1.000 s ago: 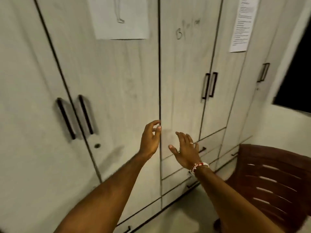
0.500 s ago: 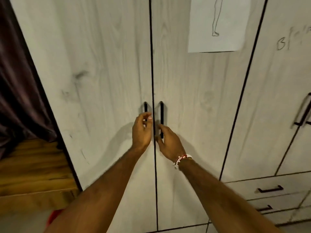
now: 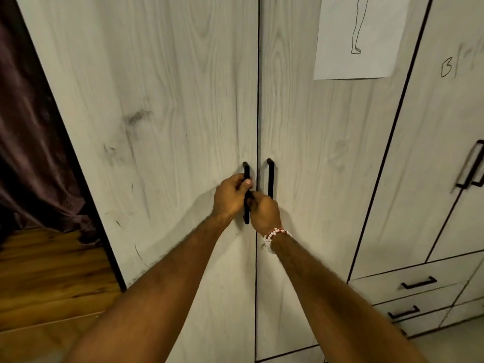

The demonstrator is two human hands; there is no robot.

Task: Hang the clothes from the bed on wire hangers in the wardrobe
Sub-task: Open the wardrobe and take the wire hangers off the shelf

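In the head view, one wardrobe (image 3: 183, 100) of pale wood grain is seen filling most of the frame, straight ahead and close. Four door fronts can be counted. Two of them, the left door (image 3: 170, 179) and the right door (image 3: 327, 179), are shut and meet at a dark seam in the middle. Two more are cut off at the far right.

Four upright black bar handles are seen. A left handle (image 3: 246, 169) and a right handle (image 3: 270, 176) stand just beside the middle seam, and a further pair (image 3: 468, 166) lies at the right edge. Two drawer handles (image 3: 419, 283) are counted low on the right, one above the other. One sheet of paper (image 3: 372, 48), bearing a line drawing of a leg, is fixed high on the right door. One pencilled scribble (image 3: 446, 66) is seen on the door beyond it.

Two hands are raised to the middle handles. The left hand (image 3: 230, 197) is clenched round the left handle, with the fingers wrapped behind the bar and the thumb laid across its front. The right hand (image 3: 265, 213) is pressed against the left hand at the seam with its fingers curled. The lower end of the right handle is covered by it, and what those fingers grasp cannot be told. One beaded bracelet (image 3: 275, 235) (red and white) is worn on the right wrist.

To the left of the wardrobe, one dark curtain (image 3: 34, 153) is seen hanging above one brown wooden surface (image 3: 52, 271).
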